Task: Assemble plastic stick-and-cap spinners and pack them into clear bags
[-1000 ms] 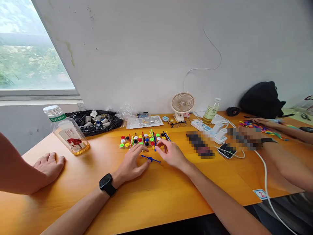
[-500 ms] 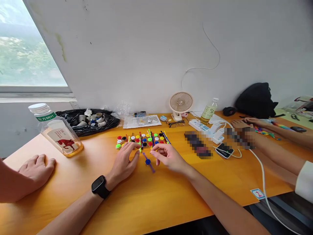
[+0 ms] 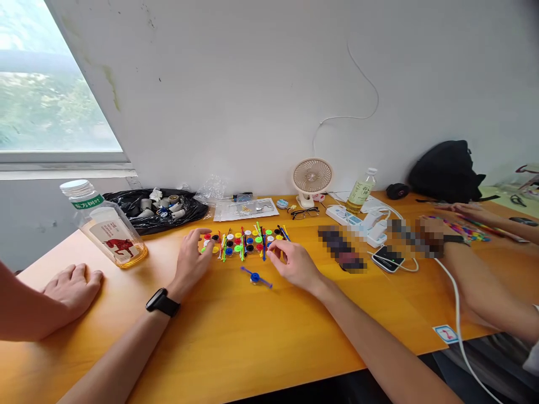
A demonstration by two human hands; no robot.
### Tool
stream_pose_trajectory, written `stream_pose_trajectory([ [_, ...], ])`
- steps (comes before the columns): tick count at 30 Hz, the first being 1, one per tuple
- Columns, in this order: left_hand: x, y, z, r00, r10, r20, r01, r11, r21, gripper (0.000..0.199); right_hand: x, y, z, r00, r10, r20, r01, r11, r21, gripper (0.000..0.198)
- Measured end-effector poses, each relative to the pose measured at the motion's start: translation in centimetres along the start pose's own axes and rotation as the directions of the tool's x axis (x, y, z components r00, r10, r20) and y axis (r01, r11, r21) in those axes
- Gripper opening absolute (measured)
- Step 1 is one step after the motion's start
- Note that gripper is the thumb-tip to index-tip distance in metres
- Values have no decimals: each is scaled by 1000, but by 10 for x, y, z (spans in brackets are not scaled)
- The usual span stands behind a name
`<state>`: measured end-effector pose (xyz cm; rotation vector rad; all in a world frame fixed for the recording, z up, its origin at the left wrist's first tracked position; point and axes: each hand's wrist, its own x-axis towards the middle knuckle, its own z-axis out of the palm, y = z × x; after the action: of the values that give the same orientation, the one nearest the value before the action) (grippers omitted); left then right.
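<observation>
On the wooden table a blue stick with a round blue cap (image 3: 255, 278) at its middle lies slantwise, between my hands and touched by neither. Beyond it are rows of small round caps (image 3: 230, 244) in red, yellow, green, blue, white and black, with bundles of thin coloured sticks (image 3: 243, 247) among them. My left hand (image 3: 193, 261), wearing a black watch (image 3: 163, 302), is at the left end of the caps, fingers bent and apart, partly covering some. My right hand (image 3: 295, 265) has its thumb and forefinger slightly apart beside the blue sticks (image 3: 264, 249) at the right; contact is unclear.
A large tea bottle (image 3: 112, 235) and another person's hand (image 3: 74, 289) are on the left. Behind stand a black bag of scraps (image 3: 189, 210), a small fan (image 3: 312, 177) and glasses (image 3: 305, 213). A power strip (image 3: 345, 217), cables and a co-worker's arm (image 3: 475, 280) lie right.
My left hand has moved left, away from the middle to the left end of the caps. My right hand has shifted slightly right and away from me. The blue stick has turned flatter.
</observation>
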<state>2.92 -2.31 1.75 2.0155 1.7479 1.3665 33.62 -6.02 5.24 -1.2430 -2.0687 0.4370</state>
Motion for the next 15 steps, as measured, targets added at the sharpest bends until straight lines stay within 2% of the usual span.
stream_pose_trajectory([
  [3, 10, -22, 0, 997, -23, 76, 25, 1000, -17, 37, 0, 2, 1, 1000, -25, -9, 25, 1000, -17, 12],
  [8, 13, -38, 8, 972, 64, 224, -87, 992, 96, 47, 1, 1, 5, 999, -41, 33, 42, 999, -8, 10],
  [11, 10, -37, 10, 968, 86, 235, -121, 983, 138, 48, 1, 1, 9, 998, -44, 49, 44, 999, 2, 11],
  [15, 11, -37, 10, 979, 46, 200, -76, 986, 148, 48, 0, 2, 13, 994, -61, 89, 61, 998, 9, 14],
])
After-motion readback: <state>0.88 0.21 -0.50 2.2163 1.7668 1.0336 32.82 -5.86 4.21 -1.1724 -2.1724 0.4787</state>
